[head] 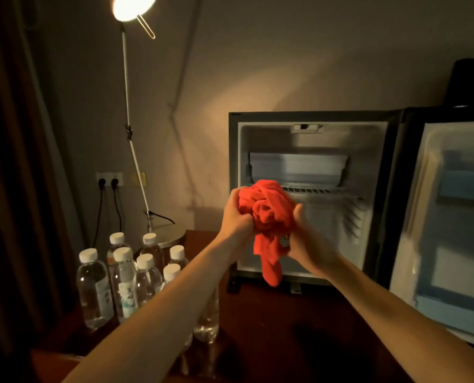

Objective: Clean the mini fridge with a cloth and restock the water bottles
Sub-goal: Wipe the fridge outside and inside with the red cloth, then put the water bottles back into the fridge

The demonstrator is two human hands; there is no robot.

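A bunched red cloth (267, 214) is held between both hands in front of the open mini fridge (307, 139). My left hand (234, 214) grips its left side and my right hand (303, 239) grips its right side; a loose tail of cloth hangs down below them. The fridge interior shows a wire shelf (316, 189) and holds no bottles. Its door (448, 222) is swung open to the right. Several clear water bottles (125, 275) with white caps stand in a group on the dark wooden surface at the left, partly hidden by my left forearm.
A lit floor lamp (132, 6) with a slanted white pole (132, 139) and round base stands behind the bottles. A wall socket (109, 179) with two black plugs is beside it. A dark curtain (11, 175) fills the left edge. A black object (470, 81) sits on the fridge top.
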